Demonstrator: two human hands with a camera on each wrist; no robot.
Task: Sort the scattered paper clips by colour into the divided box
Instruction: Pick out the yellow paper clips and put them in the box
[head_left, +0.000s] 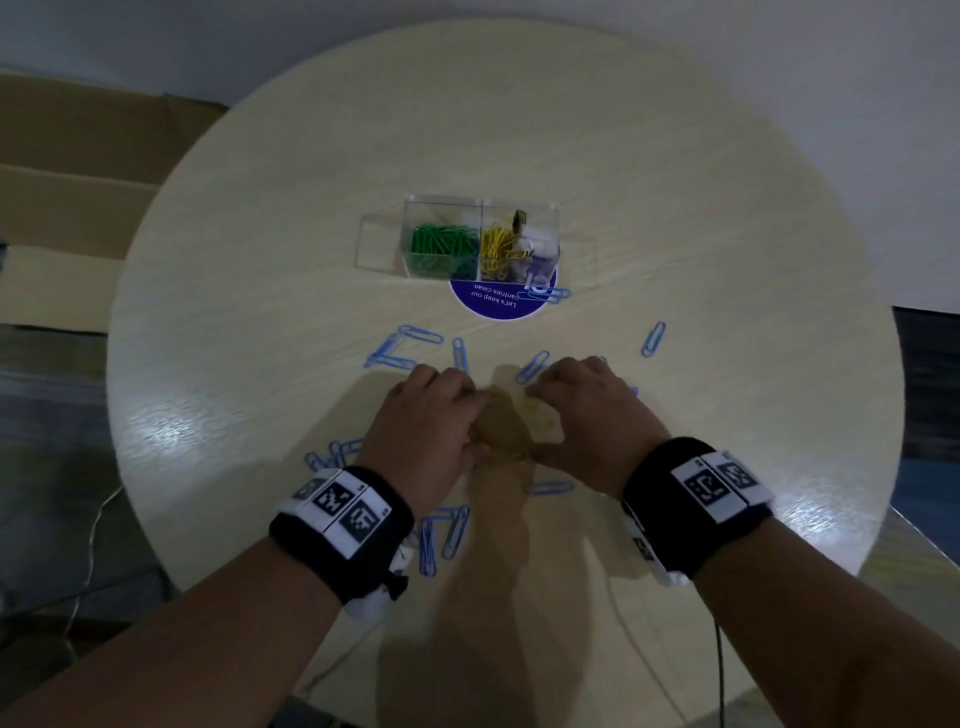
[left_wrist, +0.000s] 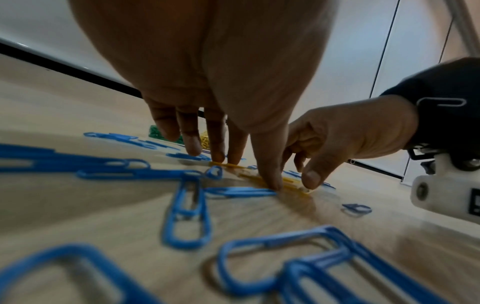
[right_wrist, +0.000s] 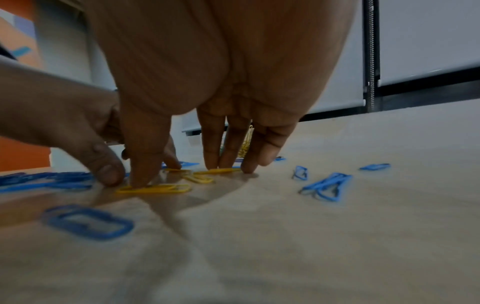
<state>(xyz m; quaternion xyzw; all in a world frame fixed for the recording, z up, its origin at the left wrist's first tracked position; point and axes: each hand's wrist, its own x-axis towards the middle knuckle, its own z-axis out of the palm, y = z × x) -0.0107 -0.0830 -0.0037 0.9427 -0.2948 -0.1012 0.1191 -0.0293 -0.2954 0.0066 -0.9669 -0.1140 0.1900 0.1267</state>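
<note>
A clear divided box (head_left: 442, 198) stands at the table's middle, holding green clips (head_left: 441, 247) on the left and yellow clips (head_left: 497, 250) beside them. Blue clips (head_left: 420, 333) lie scattered on the table all around my hands. My left hand (head_left: 457, 410) and right hand (head_left: 556, 410) are side by side, fingertips down on the table. Between them lie a few loose yellow clips (right_wrist: 155, 188). The right hand's (right_wrist: 182, 174) thumb and fingers press on yellow clips. My left hand's (left_wrist: 244, 164) straight fingers touch a yellow clip (left_wrist: 226, 164). Neither hand has lifted anything.
The round wooden table (head_left: 727, 208) carries a blue round sticker (head_left: 498, 306) just in front of the box. More blue clips (head_left: 452, 532) lie near my left wrist, and one (head_left: 653, 339) at the right. Cardboard (head_left: 78, 182) lies off the table's left side.
</note>
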